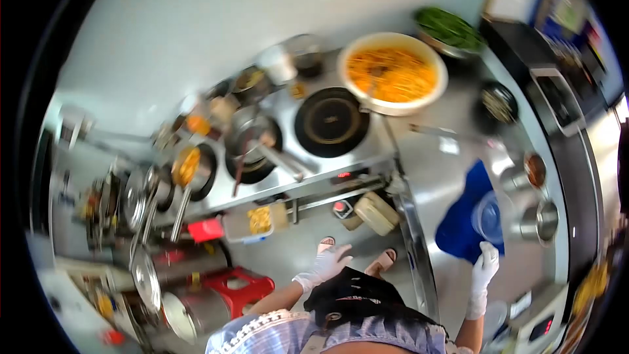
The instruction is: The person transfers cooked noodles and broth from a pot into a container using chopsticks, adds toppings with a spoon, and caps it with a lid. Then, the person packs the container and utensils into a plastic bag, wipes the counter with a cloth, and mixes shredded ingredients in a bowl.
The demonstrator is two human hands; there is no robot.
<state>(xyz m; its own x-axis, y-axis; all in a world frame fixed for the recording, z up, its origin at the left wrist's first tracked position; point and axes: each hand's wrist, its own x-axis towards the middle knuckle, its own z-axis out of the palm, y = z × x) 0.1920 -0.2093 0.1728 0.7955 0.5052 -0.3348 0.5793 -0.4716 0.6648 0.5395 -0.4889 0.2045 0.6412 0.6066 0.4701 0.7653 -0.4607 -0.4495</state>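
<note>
My left hand (329,265), in a white glove, hangs over the floor in front of my black apron (357,295). Its fingers are stretched out and hold nothing. My right hand (485,263), also gloved, is over the steel counter on the right. Its fingers are closed at the near rim of a clear plastic bowl (487,215), which appears pinched there. Behind the bowl a blue cloth (458,217) is spread on the counter.
A white basin (440,85) of orange shreds stands at the back, beside a bowl of green vegetables (451,28). Left of it are a round hob plate (331,122) and a saucepan (251,132). Steel cups (538,221) line the right side. A red stool (252,295) stands low left.
</note>
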